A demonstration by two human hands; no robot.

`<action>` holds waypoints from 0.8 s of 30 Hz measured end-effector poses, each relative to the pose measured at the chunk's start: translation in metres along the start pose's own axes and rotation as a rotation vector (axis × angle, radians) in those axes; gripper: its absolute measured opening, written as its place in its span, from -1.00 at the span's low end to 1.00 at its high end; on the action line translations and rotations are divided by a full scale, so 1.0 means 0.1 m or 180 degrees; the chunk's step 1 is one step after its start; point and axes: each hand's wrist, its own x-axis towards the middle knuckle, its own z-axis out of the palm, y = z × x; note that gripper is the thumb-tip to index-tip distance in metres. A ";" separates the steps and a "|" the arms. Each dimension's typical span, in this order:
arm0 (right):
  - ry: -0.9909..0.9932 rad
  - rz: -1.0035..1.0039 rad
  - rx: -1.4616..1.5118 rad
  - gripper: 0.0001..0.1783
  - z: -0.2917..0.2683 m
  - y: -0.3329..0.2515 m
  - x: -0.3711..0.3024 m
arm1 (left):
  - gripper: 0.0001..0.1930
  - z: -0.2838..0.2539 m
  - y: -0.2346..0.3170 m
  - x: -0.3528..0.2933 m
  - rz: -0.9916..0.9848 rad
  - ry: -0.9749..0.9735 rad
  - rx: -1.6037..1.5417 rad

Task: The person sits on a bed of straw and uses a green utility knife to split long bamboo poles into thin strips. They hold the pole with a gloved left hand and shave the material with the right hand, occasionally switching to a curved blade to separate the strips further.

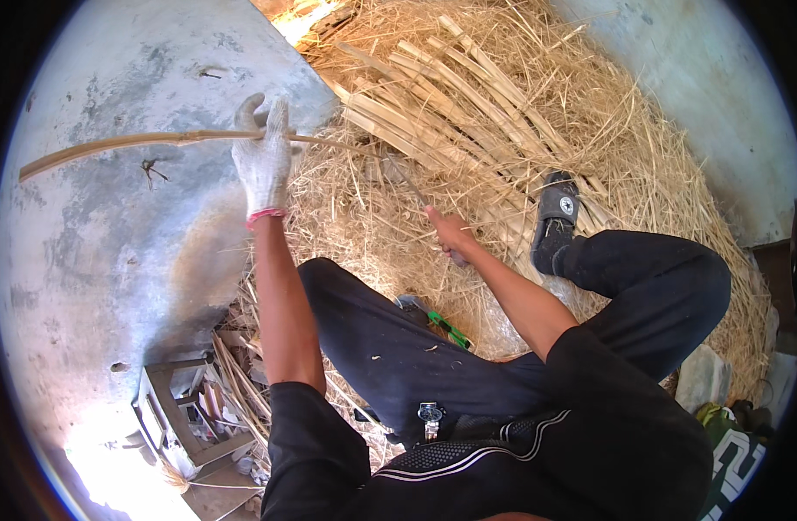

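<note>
Fingers of the gloved left hand look loosely curled over the bamboo strip, one digit standing off. Head view, the only one: the strip bows out left in front of the pale wall; its thin end runs right over the straw. Bare right hand is wrapped around a thin-bladed tool, tip near that thin end; contact, can't tell. More split slats lie on the straw, beside the sandalled foot.

Risks, my guess: a loose left hold could let the bent strip twist or whip; too much push on the tool could snap the thin end or slip toward the glove. The right hand has no glove.

Containers: box-like wooden frame, lower left, papers and scraps inside. Green-and-white bag, lower right, maybe just cloth; contents not visible.
</note>
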 end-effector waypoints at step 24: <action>-0.0295 -0.0519 0.0269 -0.25 0.48 -0.23 -0.25 | -0.52 0.17 0.06 0.09 -0.0299 -0.0188 0.0074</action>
